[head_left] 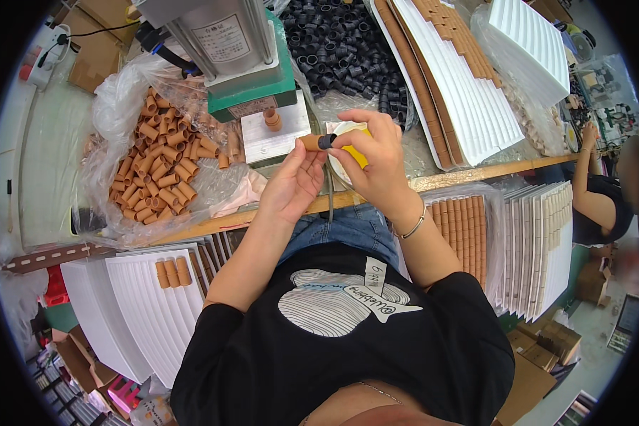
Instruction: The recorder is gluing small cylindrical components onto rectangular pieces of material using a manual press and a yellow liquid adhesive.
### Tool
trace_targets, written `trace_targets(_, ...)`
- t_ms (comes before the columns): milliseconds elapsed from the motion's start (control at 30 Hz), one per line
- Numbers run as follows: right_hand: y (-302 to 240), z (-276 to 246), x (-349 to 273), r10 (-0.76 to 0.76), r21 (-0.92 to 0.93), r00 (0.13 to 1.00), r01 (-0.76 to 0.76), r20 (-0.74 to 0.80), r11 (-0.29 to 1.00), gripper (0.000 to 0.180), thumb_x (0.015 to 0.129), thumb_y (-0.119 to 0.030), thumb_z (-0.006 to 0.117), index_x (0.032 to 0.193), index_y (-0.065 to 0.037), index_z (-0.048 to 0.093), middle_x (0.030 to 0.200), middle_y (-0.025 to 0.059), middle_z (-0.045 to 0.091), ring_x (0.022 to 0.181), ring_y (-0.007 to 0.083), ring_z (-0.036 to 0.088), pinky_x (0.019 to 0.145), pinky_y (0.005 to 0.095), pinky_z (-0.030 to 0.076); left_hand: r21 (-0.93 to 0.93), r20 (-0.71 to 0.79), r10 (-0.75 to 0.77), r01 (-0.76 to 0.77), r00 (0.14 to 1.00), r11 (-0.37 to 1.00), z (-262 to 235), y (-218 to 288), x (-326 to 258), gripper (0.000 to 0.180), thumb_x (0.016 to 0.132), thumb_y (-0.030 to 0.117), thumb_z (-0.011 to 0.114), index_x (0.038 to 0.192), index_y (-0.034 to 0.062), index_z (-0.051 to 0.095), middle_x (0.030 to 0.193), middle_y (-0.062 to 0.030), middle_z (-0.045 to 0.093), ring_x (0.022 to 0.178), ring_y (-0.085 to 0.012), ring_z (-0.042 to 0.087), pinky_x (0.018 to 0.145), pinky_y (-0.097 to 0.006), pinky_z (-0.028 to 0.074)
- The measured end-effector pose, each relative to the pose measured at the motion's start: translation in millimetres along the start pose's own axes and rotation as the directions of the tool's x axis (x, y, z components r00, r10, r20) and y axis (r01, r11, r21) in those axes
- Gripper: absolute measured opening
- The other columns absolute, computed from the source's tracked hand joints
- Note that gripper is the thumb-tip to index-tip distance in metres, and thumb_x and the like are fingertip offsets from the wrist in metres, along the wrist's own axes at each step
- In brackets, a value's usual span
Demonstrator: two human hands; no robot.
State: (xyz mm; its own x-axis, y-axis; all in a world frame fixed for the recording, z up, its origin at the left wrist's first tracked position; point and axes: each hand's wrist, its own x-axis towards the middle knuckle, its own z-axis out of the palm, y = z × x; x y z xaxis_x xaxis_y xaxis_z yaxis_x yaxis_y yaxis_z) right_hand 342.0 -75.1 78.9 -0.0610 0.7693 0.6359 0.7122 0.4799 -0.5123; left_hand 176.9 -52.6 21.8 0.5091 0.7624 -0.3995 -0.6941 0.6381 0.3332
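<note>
My left hand (295, 181) pinches a short brown tube (310, 143) between thumb and fingers, just in front of the press. Against the tube's right end is a small black plastic ring (326, 141), pinched by my right hand (380, 153). I cannot tell how far the ring sits inside the tube. Behind the hands stands a green and silver press (252, 99) with a pale metal base plate (263, 145). On that plate a brown ribbed piece (272, 121) stands upright. A yellow and white round item (351, 145) lies partly hidden behind my right hand.
Loose brown tubes (156, 167) fill a plastic bag on the left. Black plastic rings (341, 46) are heaped behind. White ribbed trays (468, 106) with brown tubes lie at right; more trays (145, 284) stand below the wooden table edge (444, 181). Another person (596, 192) works at far right.
</note>
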Motion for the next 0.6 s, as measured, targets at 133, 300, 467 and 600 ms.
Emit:
trace_targets(133, -2.7, -1.8, 7.6, -0.082, -0.128, 0.996, 0.087, 0.044, 0.988, 0.014, 0.072, -0.017, 0.074, 0.081, -0.011, 0.065, 0.109, 0.0038, 0.061, 0.099, 0.0240, 0.055, 0.083, 0.0408, 0.036, 0.024, 0.029, 0.066, -0.067, 0.997, 0.997, -2.2, -1.3, 2.1, 0.025, 0.097, 0.027, 0.056, 0.115, 0.0087, 0.058, 0.106, -0.0026, 0.063, 0.102, -0.0137, 0.057, 0.076, -0.021, 0.051)
trace_targets(300, 41.2, -34.4, 57.9, 0.090, 0.214, 0.991, -0.111, 0.104, 0.970, 0.009, 0.080, -0.014, 0.072, 0.082, -0.005, 0.070, 0.077, 0.0092, 0.068, 0.069, 0.0229, 0.066, 0.065, 0.0303, 0.052, -0.028, -0.013, 0.045, -0.045, 0.999, 0.999, -9.4, 12.4, -7.4, 0.023, 0.096, 0.026, 0.059, 0.113, 0.0110, 0.060, 0.105, -0.0038, 0.065, 0.102, -0.0162, 0.058, 0.075, -0.024, 0.051)
trace_targets(467, 214.6, -69.5, 139.9, 0.283, -0.333, 0.905, -0.386, -0.317, 0.861, 0.030, 0.082, -0.025, 0.072, 0.096, 0.001, 0.068, 0.089, 0.0177, 0.070, 0.080, 0.0282, 0.068, 0.074, 0.0375, 0.053, -0.035, 0.086, 0.056, -0.053, 0.995, 0.998, -28.7, 23.8, -13.5, 0.026, 0.098, 0.027, 0.054, 0.117, 0.0114, 0.060, 0.111, -0.0029, 0.064, 0.105, -0.0179, 0.059, 0.078, -0.026, 0.053)
trace_targets(600, 273.1, -49.5, 165.8, 0.475, -0.451, 0.839, -0.543, -0.265, 0.709, 0.036, 0.079, -0.029, 0.075, 0.096, 0.002, 0.067, 0.087, 0.0198, 0.069, 0.080, 0.0309, 0.067, 0.075, 0.0380, 0.053, -0.051, 0.016, 0.092, -0.092, 0.996, 0.994, -30.4, 31.0, -25.9, 0.027, 0.099, 0.028, 0.052, 0.120, 0.0118, 0.059, 0.111, -0.0035, 0.064, 0.103, -0.0174, 0.060, 0.076, -0.025, 0.053)
